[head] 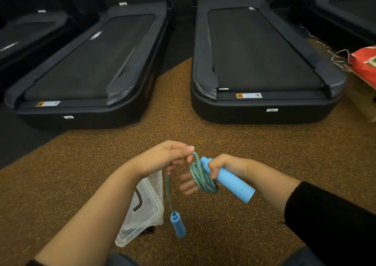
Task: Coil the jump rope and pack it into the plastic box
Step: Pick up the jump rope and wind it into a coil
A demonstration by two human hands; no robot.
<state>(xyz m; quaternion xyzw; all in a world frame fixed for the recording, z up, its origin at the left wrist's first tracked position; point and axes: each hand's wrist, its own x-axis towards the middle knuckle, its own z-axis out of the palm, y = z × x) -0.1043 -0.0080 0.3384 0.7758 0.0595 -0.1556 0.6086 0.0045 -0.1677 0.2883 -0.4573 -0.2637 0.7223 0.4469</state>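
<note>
The jump rope has a green-blue braided cord [200, 177] and two light blue foam handles. My right hand [224, 169] grips one handle [234, 183], and several loops of cord are wound around its fingers. My left hand [173, 154] pinches the cord just above the coil. From that hand a short length hangs down, with the second handle [178, 224] dangling and blurred. The clear plastic box [145, 208] lies on the floor below my left forearm, partly hidden by it, with a dark handle visible on it.
Two black treadmills [87, 66] [260, 58] stand ahead on the speckled brown floor [203, 133], with more at both edges. A red bag [365, 66] and white cords lie at the right, above a cardboard box [366, 105].
</note>
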